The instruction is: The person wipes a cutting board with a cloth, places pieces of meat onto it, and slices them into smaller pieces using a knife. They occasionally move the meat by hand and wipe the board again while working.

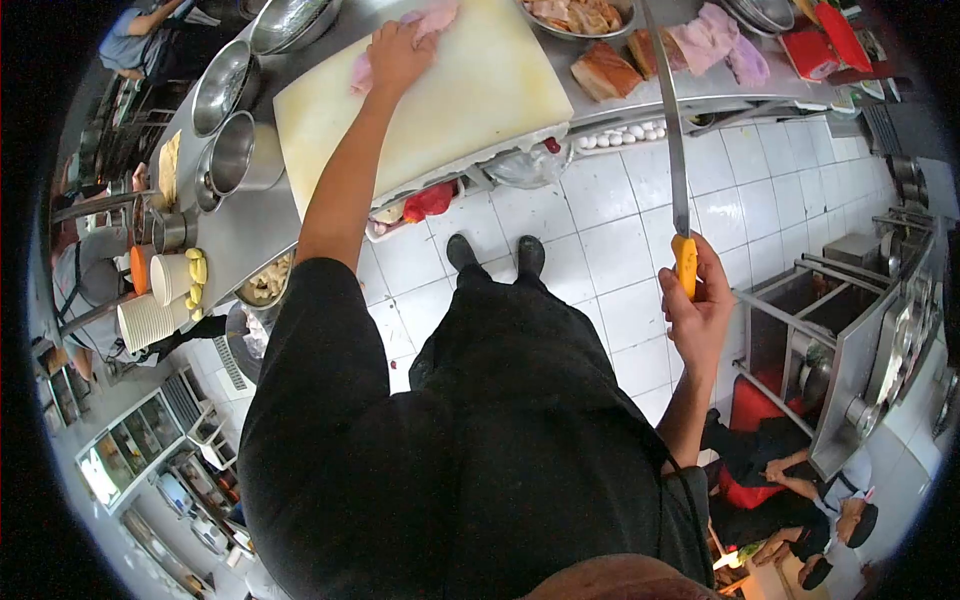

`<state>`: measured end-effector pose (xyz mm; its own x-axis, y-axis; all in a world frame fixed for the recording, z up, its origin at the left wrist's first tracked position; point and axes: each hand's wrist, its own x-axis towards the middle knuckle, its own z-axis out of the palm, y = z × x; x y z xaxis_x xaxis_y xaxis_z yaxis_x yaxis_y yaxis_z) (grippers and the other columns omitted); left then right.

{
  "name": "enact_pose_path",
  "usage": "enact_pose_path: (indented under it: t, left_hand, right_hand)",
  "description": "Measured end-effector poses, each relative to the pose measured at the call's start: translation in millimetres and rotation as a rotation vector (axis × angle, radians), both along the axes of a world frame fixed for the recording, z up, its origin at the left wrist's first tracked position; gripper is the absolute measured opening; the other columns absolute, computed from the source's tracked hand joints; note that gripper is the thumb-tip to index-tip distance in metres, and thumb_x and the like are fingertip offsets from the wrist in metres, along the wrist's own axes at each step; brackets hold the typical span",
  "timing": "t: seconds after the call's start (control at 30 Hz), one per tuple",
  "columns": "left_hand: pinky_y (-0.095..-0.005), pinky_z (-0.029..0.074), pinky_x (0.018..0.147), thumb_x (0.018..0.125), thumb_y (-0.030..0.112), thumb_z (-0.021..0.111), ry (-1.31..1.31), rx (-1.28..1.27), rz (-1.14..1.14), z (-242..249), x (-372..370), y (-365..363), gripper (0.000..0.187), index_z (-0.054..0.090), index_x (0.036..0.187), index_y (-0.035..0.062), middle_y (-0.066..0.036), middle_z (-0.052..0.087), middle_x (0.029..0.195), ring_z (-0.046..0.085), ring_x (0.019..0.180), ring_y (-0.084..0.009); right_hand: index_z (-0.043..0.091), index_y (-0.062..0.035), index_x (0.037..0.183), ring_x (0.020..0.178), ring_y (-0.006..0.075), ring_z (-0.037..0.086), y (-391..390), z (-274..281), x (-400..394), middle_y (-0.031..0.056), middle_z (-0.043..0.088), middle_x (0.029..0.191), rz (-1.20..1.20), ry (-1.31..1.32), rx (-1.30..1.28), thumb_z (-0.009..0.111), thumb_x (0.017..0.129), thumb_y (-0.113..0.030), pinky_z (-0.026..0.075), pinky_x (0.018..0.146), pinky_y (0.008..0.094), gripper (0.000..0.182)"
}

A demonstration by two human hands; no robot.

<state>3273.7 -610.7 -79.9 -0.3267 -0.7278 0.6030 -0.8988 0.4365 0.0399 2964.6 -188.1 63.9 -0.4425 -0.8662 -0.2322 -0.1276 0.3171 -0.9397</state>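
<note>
Left hand: I am seeing the left hand pressing palm-down, fingers curled, on a pale pink piece of raw meat; it is gripping the meat against the board.
Meat: it is lying near the far edge of the large cream-white rectangular cutting board, partly hidden under the hand.
Right hand: the right hand is closing tight around the yellow-orange handle of a long narrow steel-bladed knife, held well off the board, out over the white tiled floor.
Knife: the blade is pointing away from the body, its tip reaching past the edge of the stainless steel surface.
Board: it is sitting on the surface, one corner overhanging the near edge.
Left of board: round steel mixing bowls and a steel pot are standing just beside it; a stack of white paper cups is lying farther along.
Right of board: brown-crusted blocks of cooked meat are resting on the surface, with a steel bowl of chopped pieces beyond them.
Below the surface: a tray of white eggs is showing on a lower shelf.
Other people: a person in dark clothes is crouching at lower right, near steel equipment; I cannot tell what they are handling.
</note>
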Motion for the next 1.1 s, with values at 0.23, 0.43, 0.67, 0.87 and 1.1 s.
enact_pose_path:
  t: [0.23, 0.43, 0.67, 0.87, 1.1]
  left_hand:
    - [-0.044, 0.052, 0.073, 0.085, 0.034, 0.068, 0.321, 0.482, -0.383, 2.7, -59.4, 122.4, 0.024, 0.075, 0.101, 0.0177, -0.013, 0.065, 0.085, 0.064, 0.08, -0.0328]
    - [-0.0393, 0.051, 0.084, 0.088, 0.02, 0.064, 0.796, 1.112, -0.651, 15.1, -128.2, 263.4, 0.019, 0.073, 0.102, 0.011, -0.009, 0.067, 0.091, 0.064, 0.094, -0.0254]
    - [-0.0345, 0.049, 0.095, 0.1, 0.018, 0.055, 2.24, 1.475, -0.663, 97.7, -95.9, 253.2, 0.034, 0.05, 0.131, 0.0047, -0.006, 0.063, 0.119, 0.061, 0.109, -0.0193]
    - [-0.0311, 0.053, 0.085, 0.092, 0.006, 0.063, 1.921, 1.16, -0.397, 108.8, -102.7, 253.1, 0.034, 0.055, 0.125, -0.0019, -0.01, 0.065, 0.114, 0.063, 0.099, -0.0172]
    - [-0.0329, 0.056, 0.074, 0.085, -0.003, 0.066, 1.84, 0.989, -0.151, 101.8, -85.3, 206.8, 0.034, 0.057, 0.118, -0.006, -0.012, 0.068, 0.102, 0.067, 0.088, -0.0198]
  right_hand:
    - [0.056, -0.0034, 0.133, 0.055, 0.0039, 0.051, -4.5, -2.6, -8.2, 0.0032, 0.064, 0.088, -0.007, 0.046, -0.077, 0.065, 0.084, 0.003, 0.041, 0.046, 0.0196, 0.051]
    - [0.057, -0.0026, 0.131, 0.055, 0.0081, 0.052, -64.8, 8.1, -7.4, 0.0078, 0.064, 0.082, 0.065, 0.265, -0.197, 0.068, 0.084, -0.006, 0.046, 0.05, 0.0249, 0.049]
    - [0.056, -0.0069, 0.131, 0.077, 0.0381, 0.067, -110.5, 0.7, 53.2, 0.0193, 0.066, 0.096, 0.245, 0.849, -0.292, 0.065, 0.08, -0.01, 0.054, 0.068, 0.048, 0.051]
    - [0.052, -0.0058, 0.134, 0.077, 0.0377, 0.065, -109.4, -13.7, 95.6, 0.0158, 0.063, 0.095, 0.478, 0.889, -0.175, 0.063, 0.076, -0.007, 0.054, 0.068, 0.0474, 0.06]
    - [0.049, -0.0175, 0.14, 0.073, 0.0336, 0.065, -67.2, -9.7, 82.0, 0.013, 0.061, 0.092, 0.496, 0.882, -0.156, 0.066, 0.082, -0.011, 0.054, 0.063, 0.0445, 0.061]
